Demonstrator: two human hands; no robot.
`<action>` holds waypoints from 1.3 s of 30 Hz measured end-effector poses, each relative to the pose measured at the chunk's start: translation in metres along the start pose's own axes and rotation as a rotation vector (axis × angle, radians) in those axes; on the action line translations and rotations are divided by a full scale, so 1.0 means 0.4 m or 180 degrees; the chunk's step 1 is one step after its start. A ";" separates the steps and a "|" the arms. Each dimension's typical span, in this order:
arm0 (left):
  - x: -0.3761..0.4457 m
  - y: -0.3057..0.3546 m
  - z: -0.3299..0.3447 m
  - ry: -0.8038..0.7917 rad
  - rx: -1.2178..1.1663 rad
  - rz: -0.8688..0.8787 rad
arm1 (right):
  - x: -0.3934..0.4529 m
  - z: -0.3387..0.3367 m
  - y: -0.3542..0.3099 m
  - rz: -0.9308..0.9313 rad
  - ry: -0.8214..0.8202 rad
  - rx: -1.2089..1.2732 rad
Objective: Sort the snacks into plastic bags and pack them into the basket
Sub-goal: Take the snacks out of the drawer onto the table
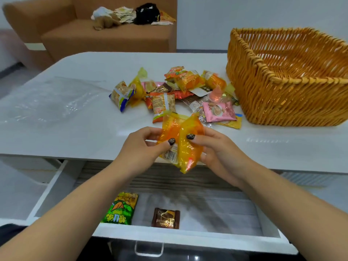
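L hand (143,146) & R hand (216,147): both raised over the near edge of the counter, close together, each pinching the same translucent orange-yellow plastic snack packets (180,142). L thumb on the front face of the left-side packet, fingers curled behind; R thumb on the right-side packet, fingers curled round its edge. Packets hang between the hands, barcode label visible at lower left; cannot tell whether two or more packets.

White glossy counter (84,129): just beyond the hands, loose pile of assorted snack packets (175,93) (orange, yellow, pink, brown, clear wrappers), approx. centre. Right of pile, just beside it: large orange woven wicker basket (286,80), upright, no snacks visible inside. Left part of counter: clear plastic bag (50,102), lying flat.

Below hands: white open drawer (188,236) w/ metal handle. Inside, front: green-yellow snack bag (121,209) at left, small brown chocolate packet (165,218) near centre, apart from each other.

Background: brown upholstered sofa (105,36) behind counter, carrying a heap of crumpled wrappers and bags (131,15), incl. one black. Pale wall behind.
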State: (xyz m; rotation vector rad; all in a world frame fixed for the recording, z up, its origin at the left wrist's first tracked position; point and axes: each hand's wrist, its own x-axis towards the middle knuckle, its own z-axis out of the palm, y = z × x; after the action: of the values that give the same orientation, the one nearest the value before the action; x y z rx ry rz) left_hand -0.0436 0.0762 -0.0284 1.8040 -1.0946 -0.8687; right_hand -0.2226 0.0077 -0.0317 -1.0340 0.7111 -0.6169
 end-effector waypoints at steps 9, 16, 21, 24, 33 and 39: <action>0.125 0.020 -0.134 0.0763 -0.0385 -0.0044 | 0.099 -0.018 0.005 -0.0040 0.1077 -0.0047; 0.218 -0.058 -0.161 0.1301 -0.0595 -0.0509 | 0.189 -0.046 -0.025 -0.0378 0.2189 -0.1232; 0.227 -0.067 -0.134 0.0856 0.0013 -0.0526 | 0.197 -0.052 -0.040 -0.0536 0.1434 -0.2243; 0.220 -0.058 -0.125 0.0721 0.0597 -0.0400 | 0.191 -0.056 -0.014 -0.0721 0.0872 -0.3228; 0.137 -0.057 -0.135 0.0683 0.1637 0.0082 | 0.121 0.008 0.038 -0.2354 0.0992 -0.3949; 0.005 -0.100 -0.173 -0.0055 0.1111 0.1152 | 0.027 0.111 0.139 -0.2641 -0.1563 -0.4762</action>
State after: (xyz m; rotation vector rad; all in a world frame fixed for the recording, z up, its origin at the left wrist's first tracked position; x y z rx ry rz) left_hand 0.0302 0.1060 -0.0361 1.7900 -1.6006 -0.4987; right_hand -0.1747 0.0452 -0.0701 -2.8307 0.1589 -0.4055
